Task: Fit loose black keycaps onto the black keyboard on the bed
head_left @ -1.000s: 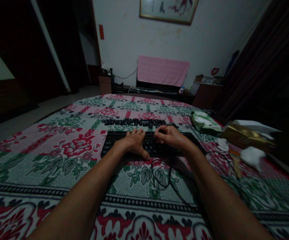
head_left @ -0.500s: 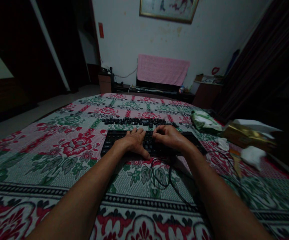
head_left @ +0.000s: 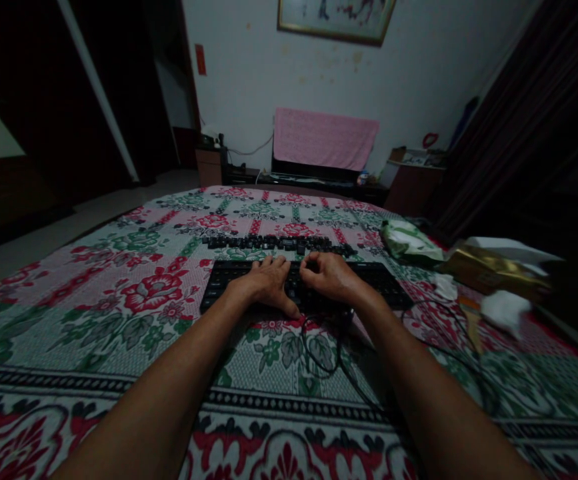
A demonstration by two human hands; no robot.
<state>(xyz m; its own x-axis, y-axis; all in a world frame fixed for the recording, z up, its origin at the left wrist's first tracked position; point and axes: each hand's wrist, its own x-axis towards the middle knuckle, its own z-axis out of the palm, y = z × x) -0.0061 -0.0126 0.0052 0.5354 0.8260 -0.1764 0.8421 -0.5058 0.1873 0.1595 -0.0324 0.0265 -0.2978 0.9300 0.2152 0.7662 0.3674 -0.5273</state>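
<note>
A black keyboard (head_left: 379, 283) lies crosswise in front of me on the flowered cloth. My left hand (head_left: 266, 283) rests flat on its left-middle part, fingers spread and thumb at the near edge. Just to the right, my right hand (head_left: 329, 275) is over the middle of the keyboard with thumb and fingers pinched together. Whatever is between those fingertips is too small and dark to make out. Beyond the keyboard lies a row of loose black keycaps (head_left: 279, 243). Both hands cover part of the keys.
A looped black cable (head_left: 339, 360) lies on the near right. Further right are a brush (head_left: 473, 323), crumpled white tissues (head_left: 506, 312), a gold box (head_left: 499, 273) and a green-and-white tissue pack (head_left: 411, 241). A pink towel (head_left: 323, 139) hangs by the far wall.
My right hand has shifted slightly left along the keyboard, closer to my left hand, still pinched. My left hand stays in place on the keys.
</note>
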